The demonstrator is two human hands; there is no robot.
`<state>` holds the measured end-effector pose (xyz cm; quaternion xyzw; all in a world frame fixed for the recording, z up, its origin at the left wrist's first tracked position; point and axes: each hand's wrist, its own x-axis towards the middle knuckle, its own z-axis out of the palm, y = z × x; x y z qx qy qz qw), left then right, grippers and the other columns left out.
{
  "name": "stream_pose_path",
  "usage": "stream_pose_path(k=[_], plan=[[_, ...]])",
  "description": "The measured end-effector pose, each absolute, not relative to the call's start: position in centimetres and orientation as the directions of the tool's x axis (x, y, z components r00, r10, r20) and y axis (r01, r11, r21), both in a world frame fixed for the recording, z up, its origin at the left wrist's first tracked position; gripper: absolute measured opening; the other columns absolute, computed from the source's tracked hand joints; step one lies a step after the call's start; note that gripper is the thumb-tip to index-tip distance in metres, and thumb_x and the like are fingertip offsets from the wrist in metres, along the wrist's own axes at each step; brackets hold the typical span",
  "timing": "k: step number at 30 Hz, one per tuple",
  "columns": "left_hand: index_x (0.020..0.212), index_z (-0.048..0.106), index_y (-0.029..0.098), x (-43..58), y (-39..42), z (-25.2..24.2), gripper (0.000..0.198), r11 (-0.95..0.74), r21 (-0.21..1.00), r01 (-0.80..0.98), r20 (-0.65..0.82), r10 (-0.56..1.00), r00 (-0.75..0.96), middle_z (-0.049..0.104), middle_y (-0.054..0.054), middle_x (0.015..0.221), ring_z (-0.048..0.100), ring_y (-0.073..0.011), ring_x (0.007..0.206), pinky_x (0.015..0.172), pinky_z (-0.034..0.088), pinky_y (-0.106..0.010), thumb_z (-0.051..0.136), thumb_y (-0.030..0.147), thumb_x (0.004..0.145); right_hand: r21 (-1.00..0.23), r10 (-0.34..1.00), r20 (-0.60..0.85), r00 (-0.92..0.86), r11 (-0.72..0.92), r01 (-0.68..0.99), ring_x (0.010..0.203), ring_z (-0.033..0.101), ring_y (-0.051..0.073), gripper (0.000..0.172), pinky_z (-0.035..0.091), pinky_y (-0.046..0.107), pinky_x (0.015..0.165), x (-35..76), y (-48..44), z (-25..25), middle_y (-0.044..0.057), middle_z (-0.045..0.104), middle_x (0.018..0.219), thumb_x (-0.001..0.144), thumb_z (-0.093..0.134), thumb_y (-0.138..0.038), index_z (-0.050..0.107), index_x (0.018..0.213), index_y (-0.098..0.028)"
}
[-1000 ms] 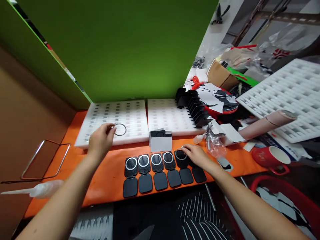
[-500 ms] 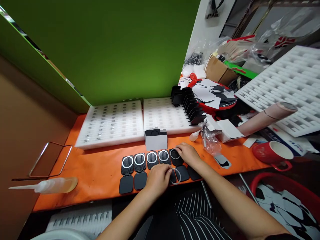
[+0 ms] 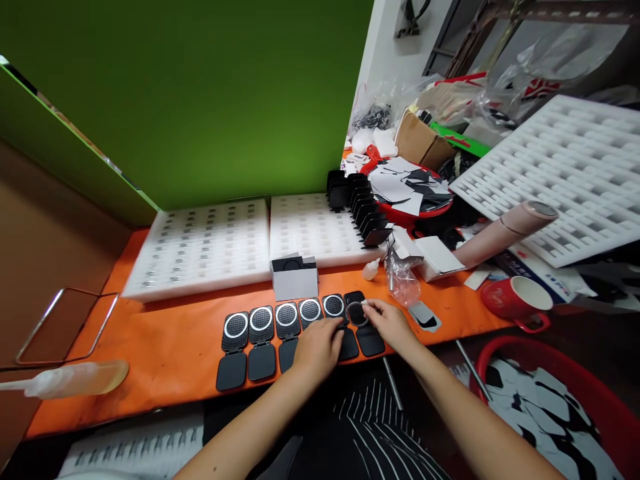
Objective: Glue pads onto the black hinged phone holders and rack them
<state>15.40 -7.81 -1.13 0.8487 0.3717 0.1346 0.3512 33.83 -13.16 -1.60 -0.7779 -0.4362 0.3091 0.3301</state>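
Note:
A row of several black hinged plastic parts (image 3: 260, 337) lies on the orange table top (image 3: 160, 353), most with a silver ring set in the upper half. My left hand (image 3: 317, 347) rests curled over the lower halves near the right end of the row. My right hand (image 3: 387, 321) pinches a thin metal ring (image 3: 356, 313) over the rightmost black part (image 3: 357, 303). What my left fingers hold, if anything, is hidden.
Two white foam trays (image 3: 200, 250) lie behind the row, with a small grey card box (image 3: 295, 280) in front. Black parts stand in a stack (image 3: 363, 207). A red mug (image 3: 515, 300), pink tube (image 3: 500, 233), red bin (image 3: 550, 407), glue bottle (image 3: 65, 380) and wire frame (image 3: 60, 327) surround.
My left hand came from the left foam tray with a ring down to the row. The ring now sits at my right fingers over the rightmost part. The view shifted left.

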Motion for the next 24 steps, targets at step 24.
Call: stream_pose_path(k=[24], plan=[[0.128, 0.05, 0.018, 18.6, -8.6, -2.6, 0.052, -0.644, 0.606, 0.466, 0.024, 0.601, 0.799, 0.048, -0.012, 0.136, 0.035, -0.0319, 0.13, 0.108, 0.02, -0.057, 0.057, 0.039, 0.081, -0.957, 0.807, -0.227, 0.545, -0.288, 0.027, 0.068, 0.057, 0.01, 0.041, 0.047, 0.022, 0.06, 34.1, -10.6, 0.2, 0.003, 0.064, 0.091, 0.072, 0.053, -0.007, 0.059, 0.111, -0.02]])
